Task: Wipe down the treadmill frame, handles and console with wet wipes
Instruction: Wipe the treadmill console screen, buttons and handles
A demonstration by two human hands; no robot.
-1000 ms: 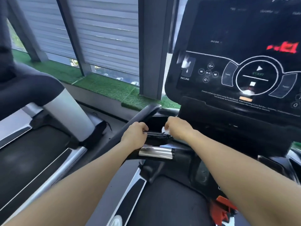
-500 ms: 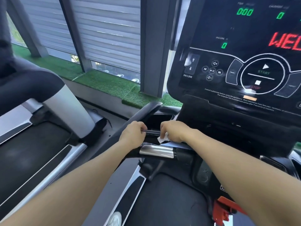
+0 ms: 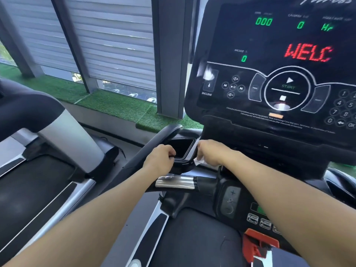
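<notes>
The left hand (image 3: 160, 158) curls its grip on the rim of the black tray (image 3: 187, 149) below the console (image 3: 279, 74). The right hand (image 3: 210, 154) grip clenches a white wet wipe (image 3: 199, 162) against the tray's right edge.

My console (image 3: 269, 78) is black, lit with green digits and red letters. The wipe (image 3: 199, 162) is white. The handlebar grip (image 3: 174, 181) is shiny silver, the safety clip (image 3: 257, 245) red, the turf (image 3: 115, 106) green, the blinds (image 3: 115, 41) grey-striped.

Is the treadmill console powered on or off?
On. The console shows lit green zeros and red "WELC" text.
</notes>
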